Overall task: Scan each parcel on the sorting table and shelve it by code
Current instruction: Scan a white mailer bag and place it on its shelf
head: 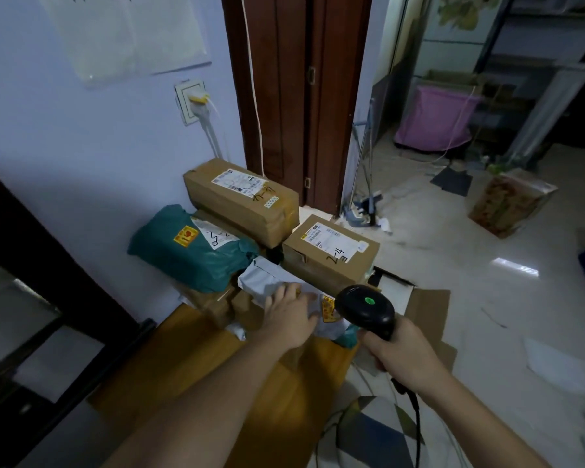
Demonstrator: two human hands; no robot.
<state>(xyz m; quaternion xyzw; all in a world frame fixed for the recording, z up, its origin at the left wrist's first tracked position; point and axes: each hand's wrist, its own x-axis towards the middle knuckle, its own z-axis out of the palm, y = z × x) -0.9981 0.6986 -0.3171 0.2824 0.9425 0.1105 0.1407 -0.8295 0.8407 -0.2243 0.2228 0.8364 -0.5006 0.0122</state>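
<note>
My left hand [289, 314] lies on a grey-white poly-bag parcel [271, 276] with a yellow sticker, at the near edge of the parcel pile; the fingers are spread over it. In my right hand [397, 349] I grip a black handheld barcode scanner [365, 307] with a green light on top, pointed at that parcel. Behind lie a teal bag parcel [190, 251], a long cardboard box [240, 197] marked by hand, and a smaller box [331, 251] marked "2-4". They rest on a yellow-brown table [196, 359].
A dark wooden door [298, 96] stands behind the pile. To the right is glossy tiled floor [453, 282] with a printed carton [510, 201], a pink bin [436, 119], a broom and scattered papers. A flattened cardboard flap [426, 309] lies right of the scanner. Dark furniture edges the left.
</note>
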